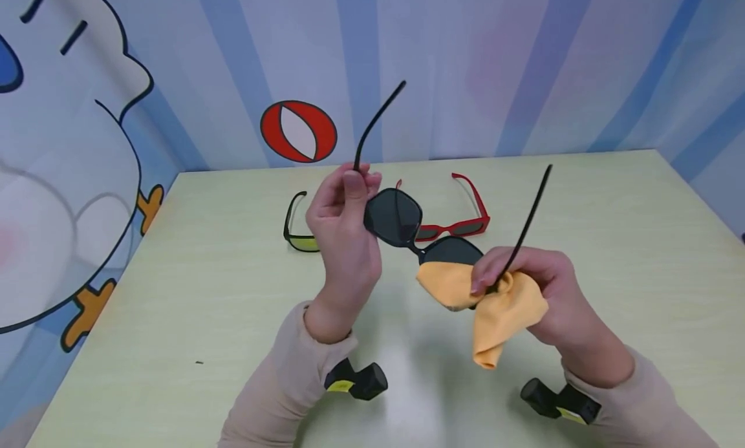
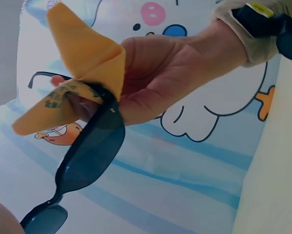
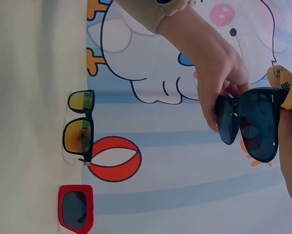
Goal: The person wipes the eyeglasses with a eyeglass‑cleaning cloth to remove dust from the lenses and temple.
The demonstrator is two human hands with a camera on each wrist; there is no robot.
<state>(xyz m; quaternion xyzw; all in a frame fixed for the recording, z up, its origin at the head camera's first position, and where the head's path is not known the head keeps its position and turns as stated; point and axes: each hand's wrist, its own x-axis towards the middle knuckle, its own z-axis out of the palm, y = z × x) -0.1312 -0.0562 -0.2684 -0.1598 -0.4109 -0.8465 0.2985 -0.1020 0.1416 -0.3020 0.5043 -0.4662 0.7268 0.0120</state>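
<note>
A pair of black sunglasses [image 1: 393, 216] with dark lenses is held up above the table, its arms unfolded and pointing away. My left hand [image 1: 346, 222] pinches the frame near the left hinge. At the other end, my right hand [image 1: 532, 286] grips a yellow-orange cloth [image 1: 509, 312] folded about the right lens and hinge. Green print shows on the cloth [image 2: 94, 58] in the left wrist view. From the right wrist view, both dark lenses [image 3: 259, 124] are visible between the hands. The cloth hides the lower part of the right lens.
Red-framed sunglasses [image 1: 465, 227] stand on the table behind the held pair. Black-framed glasses with yellowish lenses [image 1: 304, 243] are farther left, partly behind my left hand. The pale table [image 1: 233, 293] meets a blue striped backdrop [image 1: 436, 66]. A small dark speck [image 1: 199, 362] lies front left.
</note>
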